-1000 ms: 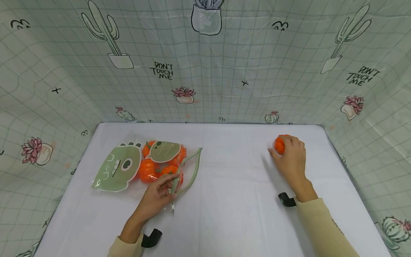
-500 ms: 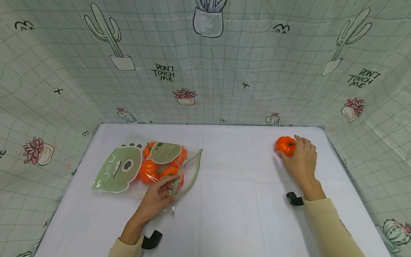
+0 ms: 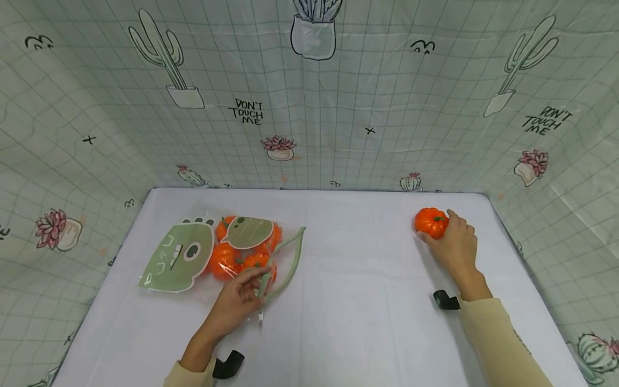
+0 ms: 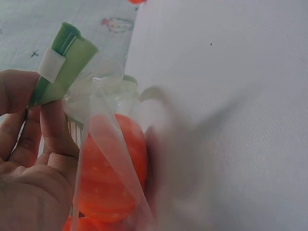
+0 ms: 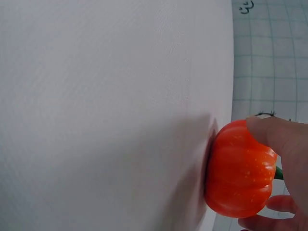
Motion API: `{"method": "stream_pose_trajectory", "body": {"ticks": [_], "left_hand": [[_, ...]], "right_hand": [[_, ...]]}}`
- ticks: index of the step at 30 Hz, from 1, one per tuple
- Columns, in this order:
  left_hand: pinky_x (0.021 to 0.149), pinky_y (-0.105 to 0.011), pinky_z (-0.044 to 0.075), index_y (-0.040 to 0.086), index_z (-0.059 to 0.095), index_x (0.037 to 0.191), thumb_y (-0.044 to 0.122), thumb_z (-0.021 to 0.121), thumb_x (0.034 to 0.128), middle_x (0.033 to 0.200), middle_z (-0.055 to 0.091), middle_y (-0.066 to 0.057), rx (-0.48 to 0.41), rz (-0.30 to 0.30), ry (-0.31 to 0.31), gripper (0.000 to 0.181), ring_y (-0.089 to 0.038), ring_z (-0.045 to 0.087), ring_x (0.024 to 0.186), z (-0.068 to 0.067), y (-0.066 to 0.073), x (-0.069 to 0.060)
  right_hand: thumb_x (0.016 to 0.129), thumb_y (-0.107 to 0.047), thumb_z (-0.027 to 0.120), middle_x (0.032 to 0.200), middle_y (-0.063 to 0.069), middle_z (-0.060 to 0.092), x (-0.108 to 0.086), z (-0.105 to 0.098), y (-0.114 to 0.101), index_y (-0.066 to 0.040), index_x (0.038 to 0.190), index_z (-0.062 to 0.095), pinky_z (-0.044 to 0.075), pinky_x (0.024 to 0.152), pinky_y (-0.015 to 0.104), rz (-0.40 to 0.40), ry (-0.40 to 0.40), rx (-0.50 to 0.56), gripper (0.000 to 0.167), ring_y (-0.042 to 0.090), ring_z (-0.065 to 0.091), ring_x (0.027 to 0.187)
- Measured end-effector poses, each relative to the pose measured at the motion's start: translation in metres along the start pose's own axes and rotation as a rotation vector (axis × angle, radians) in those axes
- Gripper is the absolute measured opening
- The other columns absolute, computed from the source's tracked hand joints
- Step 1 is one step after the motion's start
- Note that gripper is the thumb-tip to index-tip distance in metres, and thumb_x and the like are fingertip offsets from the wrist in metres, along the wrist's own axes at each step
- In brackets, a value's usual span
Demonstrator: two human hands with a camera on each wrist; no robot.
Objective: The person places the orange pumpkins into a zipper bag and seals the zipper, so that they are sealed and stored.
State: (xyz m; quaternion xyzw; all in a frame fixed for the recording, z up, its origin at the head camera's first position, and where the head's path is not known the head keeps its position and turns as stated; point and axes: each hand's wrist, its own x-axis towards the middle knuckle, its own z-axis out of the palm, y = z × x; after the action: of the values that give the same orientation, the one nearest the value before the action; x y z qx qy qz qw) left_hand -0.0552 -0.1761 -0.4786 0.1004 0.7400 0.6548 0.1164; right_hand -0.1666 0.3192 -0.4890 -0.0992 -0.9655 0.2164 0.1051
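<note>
In the head view, we notice the right hand (image 3: 456,244) first: where a second ago it covers much of a glossy orange, ribbed, pumpkin-shaped piece (image 3: 429,222), it now sits at that piece's right side, leaving most of the rounded top in sight. The piece itself seems to keep about the same spot, on the right of the white table (image 3: 348,301) towards its far edge. Over on the left we see little change: the left hand (image 3: 237,295) stays on the pale green zip strip (image 3: 292,274) of a clear plastic bag (image 3: 179,255) printed with a green monster face, while several matching orange pumpkins (image 3: 224,260) show through, well apart from the loose piece. In the left wrist view, we see thumb and fingers pinching the strip just beside a small white rectangular slider (image 4: 51,65), with a bagged pumpkin bulging below. In the right wrist view, we find the thumb lying on the loose piece and bent fingers close along its opposite side, the green stem (image 5: 278,173) turned towards the hand; we read this as a light hold, though we cannot tell how firmly it presses. For the work in hand, we take the shift to mean that the loose piece is now held from the side, while the bag's edge remains steadied by the other hand
</note>
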Motion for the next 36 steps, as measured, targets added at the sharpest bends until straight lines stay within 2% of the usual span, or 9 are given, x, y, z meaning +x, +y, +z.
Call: {"method": "stream_pose_trajectory", "body": {"ticks": [7,17,25,30,36], "left_hand": [[0.075,-0.014,0.049,-0.012,0.054,0.145,-0.017,0.066,0.0863,0.109,0.058,-0.017,-0.005,-0.019,-0.002,0.06,-0.011,0.057,0.093,0.0,0.0,-0.002],[0.073,-0.014,0.049,-0.013,0.053,0.145,-0.017,0.065,0.0868,0.11,0.058,-0.024,0.008,0.0,-0.014,0.059,-0.01,0.057,0.091,0.001,0.0,-0.001],[0.074,-0.014,0.049,-0.013,0.053,0.144,-0.017,0.064,0.0865,0.112,0.058,-0.027,0.001,-0.002,-0.017,0.059,-0.011,0.057,0.092,0.002,0.0,-0.001],[0.074,-0.014,0.049,-0.013,0.053,0.145,-0.017,0.065,0.0868,0.112,0.058,-0.027,0.004,-0.009,-0.015,0.059,-0.011,0.058,0.092,0.002,0.0,-0.001],[0.074,-0.014,0.049,-0.012,0.054,0.144,-0.018,0.065,0.0861,0.112,0.059,-0.026,0.015,-0.006,-0.008,0.06,-0.01,0.058,0.091,0.002,0.0,-0.001]], "right_hand": [[0.089,-0.03,0.082,0.134,0.045,0.052,0.001,0.005,0.004,0.016,0.147,0.042,0.042,0.097,0.073,-0.023,-0.027,0.004,0.084,0.061,0.049,0.113],[0.091,-0.035,0.082,0.134,0.045,0.052,0.004,0.005,0.004,0.016,0.148,0.038,0.043,0.097,0.072,0.027,-0.073,0.004,0.088,0.06,0.047,0.115],[0.091,-0.035,0.081,0.134,0.042,0.053,0.002,0.005,0.001,0.014,0.148,0.041,0.043,0.097,0.07,0.037,-0.062,0.054,0.086,0.058,0.047,0.117],[0.09,-0.031,0.081,0.138,0.039,0.054,-0.007,0.004,-0.017,0.012,0.15,0.041,0.043,0.098,0.071,-0.016,-0.062,0.092,0.084,0.057,0.046,0.12],[0.086,-0.025,0.086,0.139,0.037,0.055,-0.025,0.009,-0.048,0.013,0.148,0.044,0.044,0.102,0.072,-0.138,-0.057,0.122,0.084,0.056,0.047,0.122]]}}
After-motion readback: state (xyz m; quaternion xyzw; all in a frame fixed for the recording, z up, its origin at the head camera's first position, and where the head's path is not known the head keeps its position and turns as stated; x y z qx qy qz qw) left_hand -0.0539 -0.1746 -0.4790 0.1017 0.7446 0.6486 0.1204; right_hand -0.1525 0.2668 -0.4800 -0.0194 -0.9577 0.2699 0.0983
